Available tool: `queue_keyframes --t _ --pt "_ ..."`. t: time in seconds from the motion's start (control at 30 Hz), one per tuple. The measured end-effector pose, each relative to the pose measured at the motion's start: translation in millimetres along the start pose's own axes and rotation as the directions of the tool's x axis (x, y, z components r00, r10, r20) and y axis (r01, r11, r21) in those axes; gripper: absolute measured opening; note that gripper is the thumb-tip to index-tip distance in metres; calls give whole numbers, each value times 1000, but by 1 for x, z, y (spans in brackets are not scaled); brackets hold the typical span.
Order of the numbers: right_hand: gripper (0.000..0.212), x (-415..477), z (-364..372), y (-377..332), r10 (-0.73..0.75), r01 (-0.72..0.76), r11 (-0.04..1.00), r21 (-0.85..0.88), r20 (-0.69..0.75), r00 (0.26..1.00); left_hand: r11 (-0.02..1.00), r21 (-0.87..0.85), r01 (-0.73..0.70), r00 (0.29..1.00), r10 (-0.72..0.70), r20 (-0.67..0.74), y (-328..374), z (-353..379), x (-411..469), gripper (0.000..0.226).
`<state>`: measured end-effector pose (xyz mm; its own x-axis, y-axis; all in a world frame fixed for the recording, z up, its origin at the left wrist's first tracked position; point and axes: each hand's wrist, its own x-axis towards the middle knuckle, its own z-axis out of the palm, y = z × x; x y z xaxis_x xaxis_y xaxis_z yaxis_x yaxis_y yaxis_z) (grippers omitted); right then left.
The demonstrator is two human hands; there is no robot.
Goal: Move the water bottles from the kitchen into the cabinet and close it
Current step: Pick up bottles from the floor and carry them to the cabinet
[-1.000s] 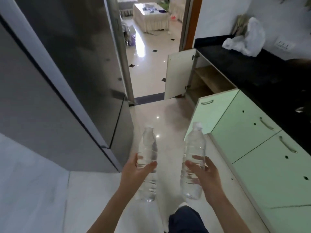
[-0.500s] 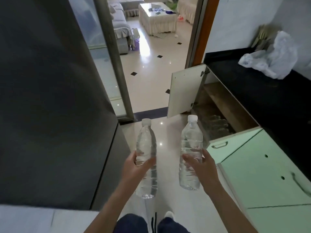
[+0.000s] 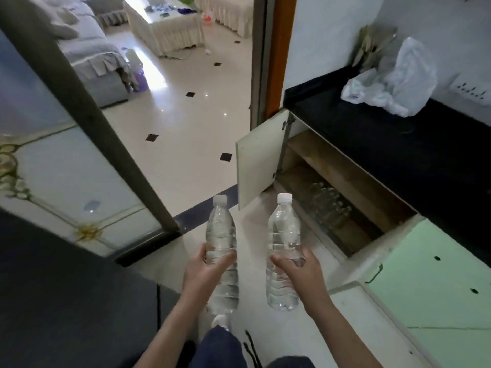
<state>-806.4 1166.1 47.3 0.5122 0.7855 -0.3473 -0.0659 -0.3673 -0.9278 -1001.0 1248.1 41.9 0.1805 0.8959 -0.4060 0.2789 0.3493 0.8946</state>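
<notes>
In the head view, you are partway through the task. The cabinet stands open at right of centre under the black countertop, and its cabinet door is swung out toward the middle of the frame. Low inside it is a cluster of stored bottles (clear and dim, so I cannot count them), which suggests some are already in. Two more are in your hands and not yet in. Left to do, as I judge it: set both inside, fetch any that remain in the kitchen (none shows here), then shut the door.

Your left hand, at lower centre, is wrapped round the middle of the left bottle, thumb across the front. Your right hand, just to its right, grasps the right bottle the same way at mid-body. Both bottles are held roughly upright with their white caps toward the top of the frame, apart from each other and over the pale floor. The right bottle is near the cabinet opening but outside it. Both forearms reach up from the bottom edge, and neither hand touches the door.

A white plastic bag lies on the countertop at upper right, and a green door sits shut at lower right.
</notes>
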Motion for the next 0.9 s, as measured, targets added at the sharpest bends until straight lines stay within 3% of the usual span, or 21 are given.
queue_keyframes --t 0.17,0.33,0.6,0.9 --pt "22 43 6 -25 62 -37 994 103 -245 967 993 84 -87 986 74 149 67 9 106 30" --pt "27 79 -19 -18 216 -120 963 243 -422 880 983 159 -87 954 37 297 91 58 172 28" --pt "21 172 -55 6 375 -228 916 330 -505 777 949 315 -6 882 -143 448 99 150 246 35" --pt "23 284 -85 -7 431 -260 896 360 -568 701 914 393 -100 791 -167 588 138 235 353 32"
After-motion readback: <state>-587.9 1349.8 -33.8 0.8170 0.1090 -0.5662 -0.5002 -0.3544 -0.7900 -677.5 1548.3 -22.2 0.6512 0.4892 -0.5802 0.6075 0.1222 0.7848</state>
